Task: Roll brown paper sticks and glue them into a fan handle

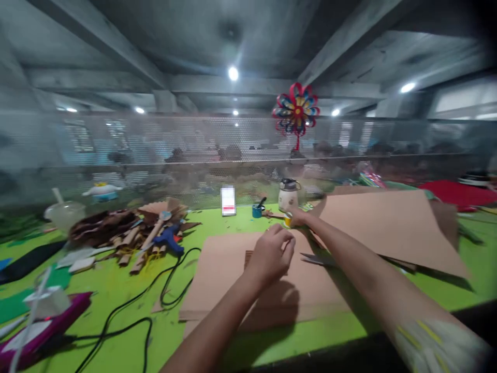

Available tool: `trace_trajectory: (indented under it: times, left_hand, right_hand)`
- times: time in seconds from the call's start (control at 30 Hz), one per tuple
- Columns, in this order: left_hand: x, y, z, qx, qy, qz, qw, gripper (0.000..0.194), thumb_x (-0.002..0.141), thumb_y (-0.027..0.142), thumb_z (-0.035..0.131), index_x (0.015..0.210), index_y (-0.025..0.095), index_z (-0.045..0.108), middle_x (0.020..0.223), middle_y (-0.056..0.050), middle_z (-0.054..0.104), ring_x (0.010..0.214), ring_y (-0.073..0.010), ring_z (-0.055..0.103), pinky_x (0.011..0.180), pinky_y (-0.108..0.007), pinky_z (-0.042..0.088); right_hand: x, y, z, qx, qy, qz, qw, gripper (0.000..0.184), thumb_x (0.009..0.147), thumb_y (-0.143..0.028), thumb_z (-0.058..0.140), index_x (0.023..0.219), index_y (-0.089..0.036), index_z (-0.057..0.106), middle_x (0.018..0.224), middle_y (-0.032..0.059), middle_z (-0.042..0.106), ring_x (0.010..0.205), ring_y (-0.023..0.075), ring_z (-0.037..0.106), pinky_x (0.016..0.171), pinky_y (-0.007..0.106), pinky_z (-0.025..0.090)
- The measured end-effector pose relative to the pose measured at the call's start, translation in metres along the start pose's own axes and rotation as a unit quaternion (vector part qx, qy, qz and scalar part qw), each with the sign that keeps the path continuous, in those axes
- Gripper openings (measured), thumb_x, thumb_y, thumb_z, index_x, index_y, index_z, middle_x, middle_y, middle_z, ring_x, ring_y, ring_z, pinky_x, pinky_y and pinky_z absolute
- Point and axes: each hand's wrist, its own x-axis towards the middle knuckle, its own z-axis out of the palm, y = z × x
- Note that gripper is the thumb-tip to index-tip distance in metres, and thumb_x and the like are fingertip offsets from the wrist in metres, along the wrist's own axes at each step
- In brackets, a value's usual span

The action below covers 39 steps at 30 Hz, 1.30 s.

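Observation:
My left hand (273,252) is raised over a stack of brown card sheets (221,280), its fingers curled together in a pinch. What lies in that pinch, if anything, is too small or hidden to name. Just left of it, a small piece of corrugated cardboard (248,257) is partly covered by the wrist. My right hand (298,217) reaches to the back of the table, its fingers closed at a small yellow container (288,220). Scissors (314,259) lie on the card, partly under the right forearm.
A teal pot (257,210), a phone (228,201) and a cream jug (288,194) stand behind. Left are a blue glue gun (170,239), cardboard scraps (130,243), a black cable (132,298) and a magenta power strip (73,316). Large brown sheets (392,228) lie right.

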Motion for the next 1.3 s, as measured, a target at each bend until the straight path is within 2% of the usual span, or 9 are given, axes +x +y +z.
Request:
trace_trajectory:
  times: [0.17,0.27,0.57,0.67,0.77,0.93,1.07,1.17,1.3]
  left_hand:
    - [0.003,-0.047,0.014,0.012,0.014,-0.050,0.999,0.017,0.085,0.010,0.051,0.072,0.017,0.058,0.076,-0.005,0.058,0.070,-0.0159,0.055,0.064,-0.027,0.045]
    - [-0.006,-0.064,0.014,0.017,0.036,-0.065,0.997,0.018,0.086,0.012,0.049,0.073,0.017,0.059,0.075,-0.004,0.058,0.071,-0.0157,0.054,0.065,-0.027,0.043]
    - [-0.013,-0.062,0.018,-0.112,0.075,-0.184,0.974,0.025,0.089,0.033,0.052,0.075,0.016,0.064,0.075,-0.005,0.062,0.073,-0.0178,0.057,0.071,-0.029,0.042]
    - [-0.011,-0.054,0.022,-0.265,0.051,-0.285,0.920,0.033,0.088,0.042,0.053,0.079,0.014,0.067,0.077,-0.008,0.066,0.075,-0.0190,0.060,0.071,-0.029,0.045]
    - [-0.009,-0.042,0.024,-0.447,0.024,-0.368,0.815,0.041,0.087,0.050,0.054,0.095,0.013,0.067,0.087,-0.012,0.068,0.080,-0.0196,0.064,0.070,-0.029,0.048]
    - [-0.007,-0.028,0.028,-0.621,-0.057,-0.405,0.669,0.051,0.085,0.057,0.055,0.102,0.010,0.065,0.098,-0.017,0.067,0.087,-0.0219,0.065,0.073,-0.032,0.052]
    - [-0.004,-0.035,0.032,-0.671,0.067,-0.368,0.640,0.038,0.082,0.047,0.063,0.094,0.012,0.068,0.088,-0.010,0.068,0.080,-0.0180,0.063,0.072,-0.028,0.051]
    - [-0.005,-0.048,0.030,-0.637,0.204,-0.334,0.664,0.022,0.073,0.030,0.075,0.083,0.012,0.069,0.081,-0.006,0.069,0.076,-0.0150,0.063,0.073,-0.025,0.049]
    - [-0.012,-0.066,0.018,-0.591,0.257,-0.330,0.689,0.015,0.067,0.022,0.076,0.075,0.011,0.069,0.082,-0.008,0.071,0.081,-0.0173,0.065,0.079,-0.027,0.048]
  right_hand:
    - [0.016,0.018,0.018,0.046,-0.075,-0.042,0.995,0.033,0.083,-0.026,0.068,0.114,-0.016,0.061,0.111,0.0088,0.064,0.097,0.0230,0.062,0.082,0.036,0.052]
    - [0.022,0.026,0.015,0.083,-0.023,-0.028,0.996,0.039,0.065,-0.011,0.074,0.103,-0.017,0.066,0.096,0.0075,0.069,0.092,0.0256,0.063,0.078,0.030,0.048]
    - [-0.014,-0.005,-0.042,0.238,0.140,-0.017,0.961,0.056,0.072,-0.033,0.066,0.123,-0.013,0.056,0.100,0.0098,0.068,0.088,0.0237,0.064,0.078,0.035,0.051]
    - [-0.055,-0.030,-0.047,0.363,0.143,-0.076,0.918,0.056,0.073,-0.040,0.067,0.123,-0.016,0.056,0.098,0.0070,0.068,0.085,0.0213,0.065,0.077,0.033,0.052]
    - [-0.092,-0.050,-0.045,0.498,0.145,-0.125,0.846,0.057,0.071,-0.039,0.072,0.121,-0.018,0.056,0.099,0.0071,0.066,0.087,0.0218,0.064,0.079,0.035,0.053]
    - [-0.121,-0.061,-0.037,0.526,0.217,-0.129,0.812,0.053,0.075,-0.037,0.070,0.121,-0.019,0.051,0.103,0.0084,0.063,0.092,0.0229,0.064,0.082,0.037,0.054]
    - [-0.139,-0.068,-0.034,0.407,0.265,-0.213,0.848,0.043,0.078,-0.027,0.067,0.118,-0.021,0.053,0.113,0.0108,0.060,0.104,0.0267,0.060,0.092,0.043,0.049]
    - [-0.153,-0.077,-0.034,0.361,0.255,-0.284,0.851,0.045,0.077,-0.021,0.066,0.120,-0.024,0.054,0.116,0.0119,0.058,0.111,0.0293,0.056,0.096,0.044,0.047]
    - [-0.162,-0.084,-0.033,0.366,0.202,-0.304,0.856,0.046,0.075,-0.017,0.065,0.120,-0.025,0.055,0.111,0.0112,0.060,0.103,0.0288,0.057,0.090,0.042,0.049]
